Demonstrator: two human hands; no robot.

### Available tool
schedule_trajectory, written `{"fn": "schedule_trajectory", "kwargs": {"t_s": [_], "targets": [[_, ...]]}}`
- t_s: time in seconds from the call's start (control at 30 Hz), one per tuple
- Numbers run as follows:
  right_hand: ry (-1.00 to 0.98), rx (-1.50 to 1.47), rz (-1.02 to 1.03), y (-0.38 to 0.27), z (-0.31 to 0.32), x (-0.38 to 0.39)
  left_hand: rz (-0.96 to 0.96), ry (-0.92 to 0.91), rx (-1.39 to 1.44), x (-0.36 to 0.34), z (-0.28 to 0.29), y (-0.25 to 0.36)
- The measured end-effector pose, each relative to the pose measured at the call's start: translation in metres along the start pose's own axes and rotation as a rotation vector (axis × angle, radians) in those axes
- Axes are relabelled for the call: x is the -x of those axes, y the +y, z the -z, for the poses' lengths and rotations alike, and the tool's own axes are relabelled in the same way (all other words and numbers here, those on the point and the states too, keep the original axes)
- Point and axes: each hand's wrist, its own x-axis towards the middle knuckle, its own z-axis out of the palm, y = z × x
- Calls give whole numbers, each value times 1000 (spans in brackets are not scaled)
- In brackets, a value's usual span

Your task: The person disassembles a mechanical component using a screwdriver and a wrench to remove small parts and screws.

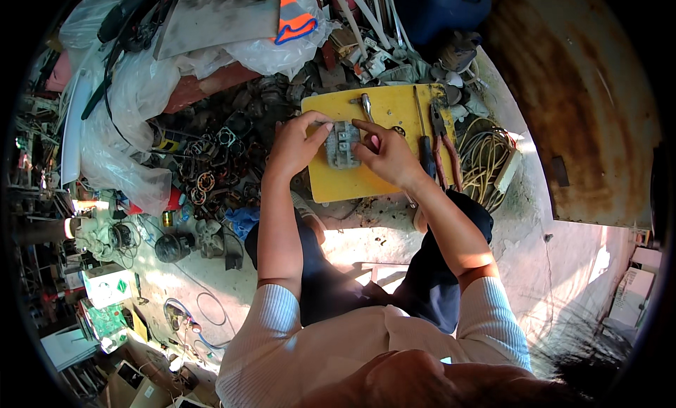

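A grey, partly see-through block with metal terminals [343,146] stands out against the yellow board [331,186]. My left hand [299,141] pinches its upper left corner between thumb and index finger. At its right edge, the thumb and index finger of my right hand [391,156] close on the block. A small reddish patch shows between those fingers; what it is I cannot make out. Above the block lies a ratchet wrench [366,106]. Right of my right hand lie a screwdriver [425,144] with a dark handle and red-handled pliers [443,144].
Coiled yellowish cable [486,154] lies right of the board. Metal rings and motor parts [204,186] crowd the floor to the left. Plastic sheeting [127,147] and an orange and grey cloth [294,20] are at the far left and far side. A rusty panel [591,112] stands at right.
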Motion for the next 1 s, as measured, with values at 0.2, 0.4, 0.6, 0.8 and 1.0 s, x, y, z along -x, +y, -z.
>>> {"fn": "schedule_trajectory", "kwargs": {"t_s": [0.2, 0.4, 0.6, 0.8, 1.0], "targets": [[-35, 24, 4, -9, 4, 2, 73, -6, 34, -1, 1, -5], [-50, 20, -21, -5, 7, 1, 113, -55, -45, -1, 2, -9], [-69, -13, -27, -6, 6, 2, 198, -127, -65, -1, 0, -9], [-51, 28, -21, -5, 8, 2, 164, -32, -221, -3, -10, -7], [-56, -5, 29, -3, 5, 2, 242, 31, -244, -5, 9, -18]]}}
